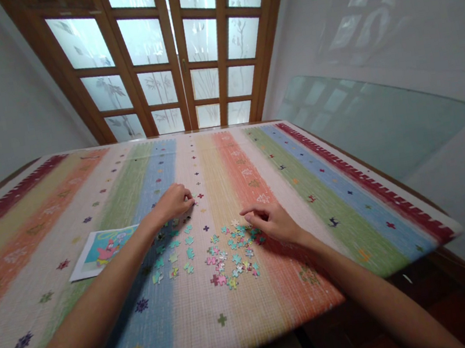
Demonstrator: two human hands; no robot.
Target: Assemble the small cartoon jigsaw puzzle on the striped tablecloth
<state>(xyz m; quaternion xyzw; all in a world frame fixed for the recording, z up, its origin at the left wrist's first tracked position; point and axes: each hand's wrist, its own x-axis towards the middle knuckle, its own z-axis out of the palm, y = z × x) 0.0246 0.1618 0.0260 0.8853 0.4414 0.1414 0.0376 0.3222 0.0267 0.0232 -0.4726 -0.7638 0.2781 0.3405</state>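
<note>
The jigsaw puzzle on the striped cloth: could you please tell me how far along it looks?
Early. Done: the puzzle pieces lie spread on the striped cloth, apparently unjoined. In hand: the left hand is closed at the scatter's far edge; the right hand fingers pieces. Left: nearly all assembly, with the reference picture alongside.

Both forearms are extended forward. The left hand [174, 201] is held knuckles up, fingers curled and fingertips lowered. The right hand [272, 222] is positioned palm down, index finger [251, 211] extended leftward, remaining fingers bent.
</note>
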